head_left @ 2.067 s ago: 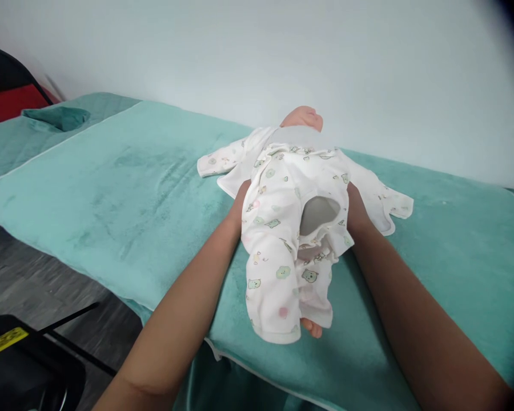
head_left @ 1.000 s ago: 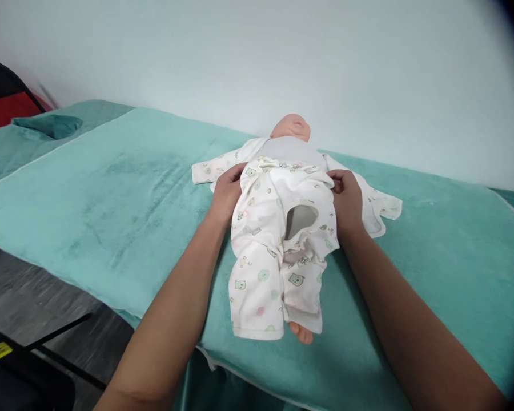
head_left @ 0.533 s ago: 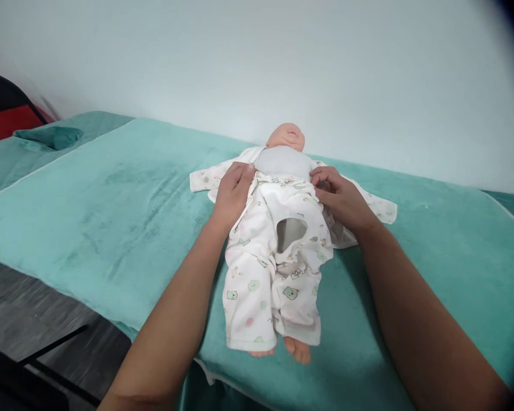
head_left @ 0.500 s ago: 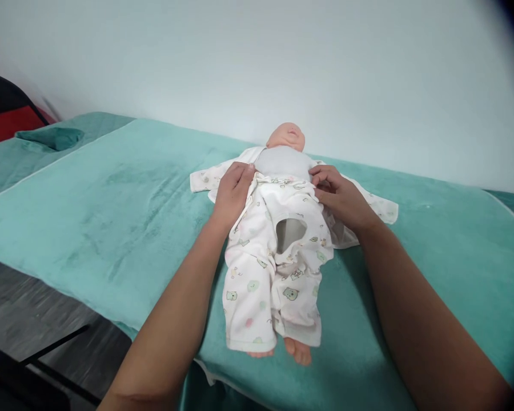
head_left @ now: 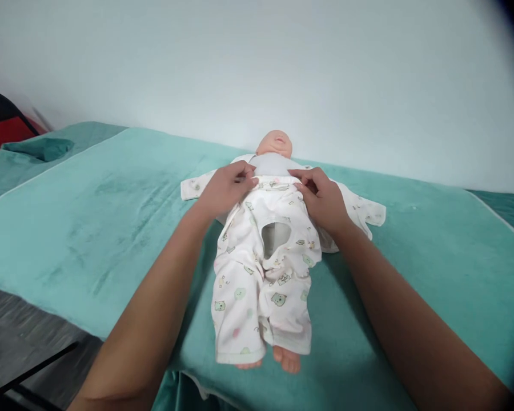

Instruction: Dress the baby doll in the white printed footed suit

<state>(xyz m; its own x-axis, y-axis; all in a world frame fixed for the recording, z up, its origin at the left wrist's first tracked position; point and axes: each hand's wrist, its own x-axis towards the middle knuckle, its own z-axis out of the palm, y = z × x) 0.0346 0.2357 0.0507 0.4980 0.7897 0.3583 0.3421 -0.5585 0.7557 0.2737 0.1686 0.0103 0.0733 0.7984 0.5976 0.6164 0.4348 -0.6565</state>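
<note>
A baby doll (head_left: 274, 144) lies on its back with its head toward the wall and its feet toward me. It wears white printed pants (head_left: 240, 285) with an oval opening at the crotch, and its toes stick out below the cuffs. A printed jacket (head_left: 364, 210) is spread open under it, around a plain pale torso (head_left: 272, 165). My left hand (head_left: 229, 185) pinches the pants' waistband at the left side. At the waistband's right side, my right hand (head_left: 321, 197) also has thumb and fingers closed on the fabric.
A teal cloth (head_left: 124, 205) covers the table, which stands against a white wall (head_left: 257, 68). Bunched teal fabric (head_left: 40, 148) lies at the far left near a red and black item (head_left: 4, 128). Dark bars (head_left: 38, 368) show above the floor at lower left.
Both hands have moved inward from the doll's sides along the waistband. The waistband now lies straighter and smoother across the torso. The view has shifted slightly.
</note>
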